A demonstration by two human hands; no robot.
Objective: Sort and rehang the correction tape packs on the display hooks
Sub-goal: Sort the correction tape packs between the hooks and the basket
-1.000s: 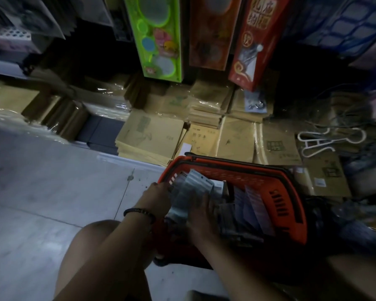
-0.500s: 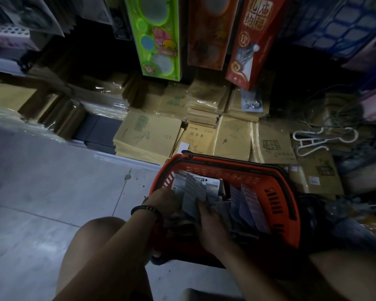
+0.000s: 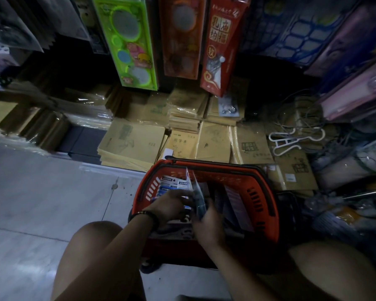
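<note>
An orange shopping basket (image 3: 262, 192) stands on the floor between my knees and holds several correction tape packs (image 3: 172, 184) with white and blue cards. My left hand (image 3: 169, 205), a dark bead bracelet on its wrist, reaches into the basket's left side with its fingers curled over the flat packs. My right hand (image 3: 206, 218) holds a thin upright bundle of packs (image 3: 197, 192) in the basket's middle. More packs (image 3: 234, 200) lean along the right side. No display hooks for the packs are in view.
Stacks of tan exercise books (image 3: 135, 144) lie on the floor behind the basket. A green toy pack (image 3: 128, 40) and a red box (image 3: 221, 44) hang above. A white hanger (image 3: 291, 141) lies at right among wires. Pale tiled floor (image 3: 41, 203) spreads left.
The fanned bundle that both hands held has been drawn together and stood upright in my right hand. My left hand has moved deeper onto the packs at the basket's left.
</note>
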